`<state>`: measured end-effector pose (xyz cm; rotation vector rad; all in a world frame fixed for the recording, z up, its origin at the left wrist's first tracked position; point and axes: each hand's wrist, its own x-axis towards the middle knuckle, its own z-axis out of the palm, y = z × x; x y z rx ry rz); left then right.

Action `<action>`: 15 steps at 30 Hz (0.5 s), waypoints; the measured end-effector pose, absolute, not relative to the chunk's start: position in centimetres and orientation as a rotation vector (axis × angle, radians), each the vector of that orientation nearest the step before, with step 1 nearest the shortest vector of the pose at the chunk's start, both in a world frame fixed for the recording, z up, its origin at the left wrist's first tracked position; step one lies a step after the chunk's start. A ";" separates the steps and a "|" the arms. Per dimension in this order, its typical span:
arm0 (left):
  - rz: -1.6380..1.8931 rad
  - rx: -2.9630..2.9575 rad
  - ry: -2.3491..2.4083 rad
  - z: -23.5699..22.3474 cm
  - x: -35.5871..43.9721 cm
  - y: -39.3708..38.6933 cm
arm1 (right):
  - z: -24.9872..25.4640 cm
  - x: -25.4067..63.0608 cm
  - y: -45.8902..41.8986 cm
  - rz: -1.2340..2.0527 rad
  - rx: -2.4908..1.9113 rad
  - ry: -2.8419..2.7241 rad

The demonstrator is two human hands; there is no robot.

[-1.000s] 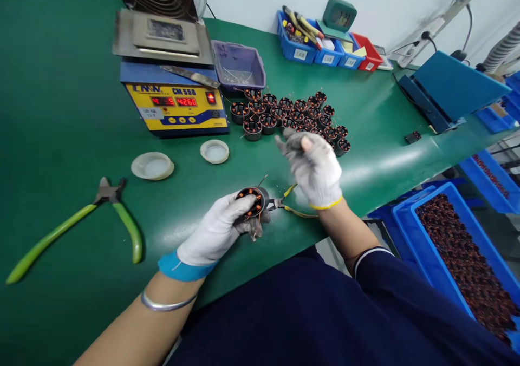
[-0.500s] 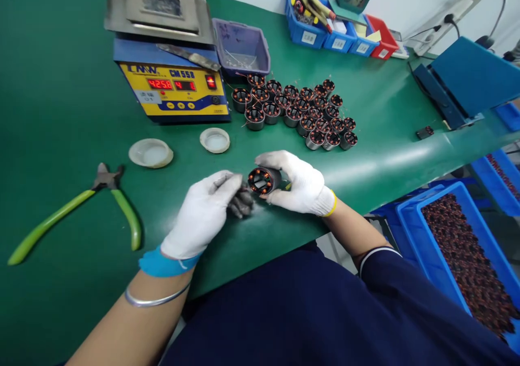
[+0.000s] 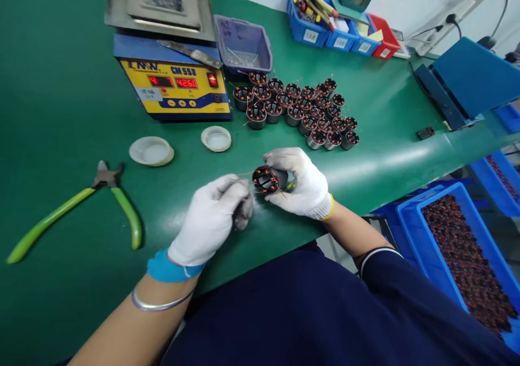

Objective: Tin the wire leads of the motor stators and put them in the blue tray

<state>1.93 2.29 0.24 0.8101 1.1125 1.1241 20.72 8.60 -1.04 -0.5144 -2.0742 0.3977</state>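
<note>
My right hand (image 3: 303,184), in a white glove, is wrapped round a small dark stator (image 3: 267,180) with copper windings, its open end turned toward my left hand. My left hand (image 3: 211,217), also gloved, is closed in a pinch just left of the stator, and a thin copper wire (image 3: 246,173) runs from the stator toward its fingertips. A bit of yellow handle shows under my right palm. Both hands hover just above the green mat (image 3: 60,111) near its front edge.
A cluster of several wound stators (image 3: 298,111) stands behind my hands. A yellow and blue solder pot unit (image 3: 174,84), a grey tray (image 3: 242,46), two round lids (image 3: 151,151), green-handled cutters (image 3: 81,206) at left. Blue bins of parts (image 3: 463,252) at right.
My right hand came down from above the mat and took the stator from my left hand. My left hand then closed into a pinch beside it, at the wire.
</note>
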 end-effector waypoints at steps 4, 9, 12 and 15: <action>1.602 0.618 1.070 0.4 1.4 2.3 | -1.0 20.6 8.5 0.396 -0.526 -2.062; 1.292 0.705 1.006 0.1 1.9 1.9 | -0.7 20.1 8.0 0.440 -0.527 -2.103; 1.427 0.608 0.857 0.7 1.7 1.8 | -0.4 20.1 8.1 0.422 -0.532 -2.095; 1.632 0.486 0.833 1.2 1.0 2.1 | -0.2 20.0 9.1 0.409 -0.611 -2.120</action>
